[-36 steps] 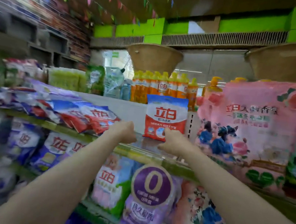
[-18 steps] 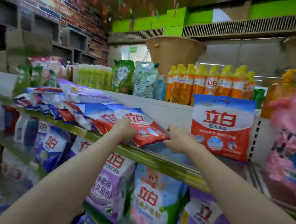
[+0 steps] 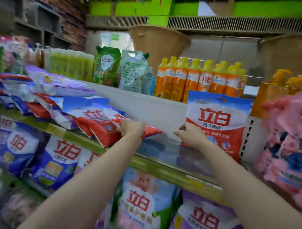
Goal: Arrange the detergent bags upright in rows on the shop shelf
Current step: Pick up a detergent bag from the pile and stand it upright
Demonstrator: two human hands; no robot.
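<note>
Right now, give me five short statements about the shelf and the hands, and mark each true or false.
1. One red and white detergent bag stands upright against the back of the shelf. True.
2. The left hand rests on the upright bag. False: it grips the lying red bag at the end of the slumped pile.
3. The right hand is beside the lower left of the upright bag. True.
4. The orange bottles stand on the shelf below the hands. False: they stand higher up, behind the upright bag.
5. Every bag left of the hands stands upright. False: they lie slumped and overlapping.
</note>
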